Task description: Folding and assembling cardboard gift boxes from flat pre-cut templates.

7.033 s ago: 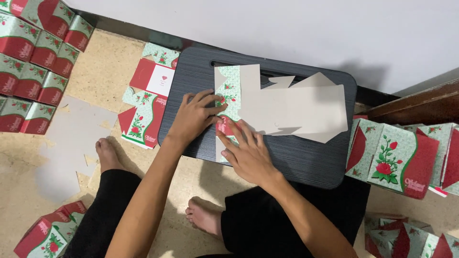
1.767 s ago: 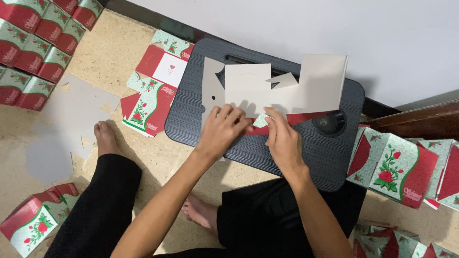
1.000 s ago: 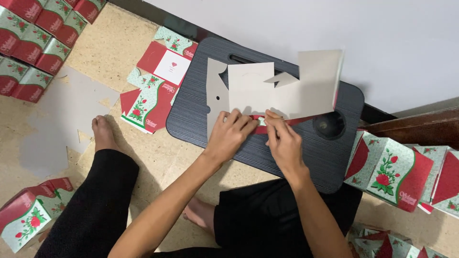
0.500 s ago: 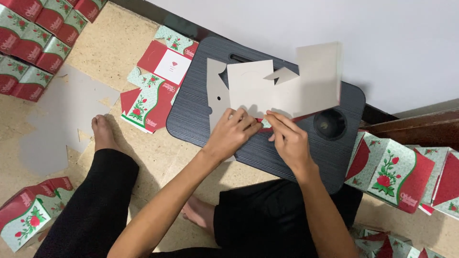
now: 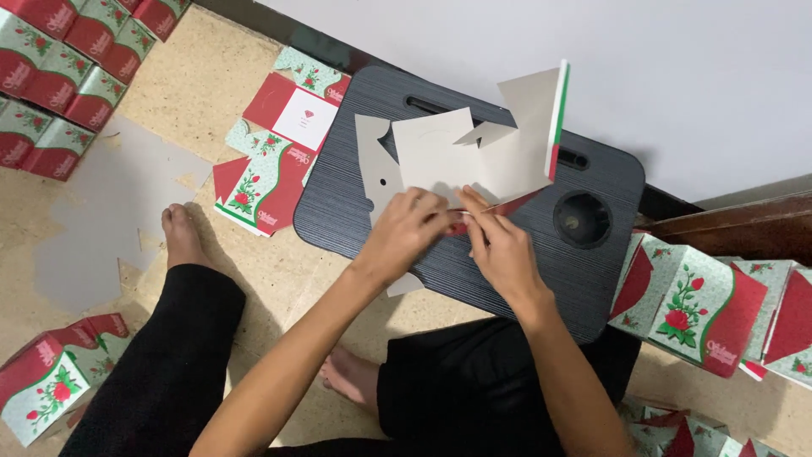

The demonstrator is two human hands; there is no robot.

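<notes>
Head view: a flat-cut grey cardboard box blank with a red and green printed outer face (image 5: pixel 461 156) lies on the dark ribbed lap-desk counter (image 5: pixel 355 211), its long axis running left to right across the board. Its grey inner side faces up, and its right-hand panel is raised on edge, showing a red and green rim that points to the far side. The left hand (image 5: pixel 406 233) is closed on the blank's near edge, fingers curled over it. The right hand (image 5: pixel 499 245) sits just beside it, its fingertips pinched together on the same near edge, where a red strip shows.

A round cup recess (image 5: pixel 582 218) lies right of the blank, well clear of it. On the floor to the left, a stack of flat printed blanks (image 5: pixel 279 152) touches the counter's left edge. Assembled red and green boxes (image 5: pixel 59 59) are rowed at far left, and more of them (image 5: pixel 702 305) lie at the right. A bare foot (image 5: pixel 182 237) rests on the floor near the counter's left corner.
</notes>
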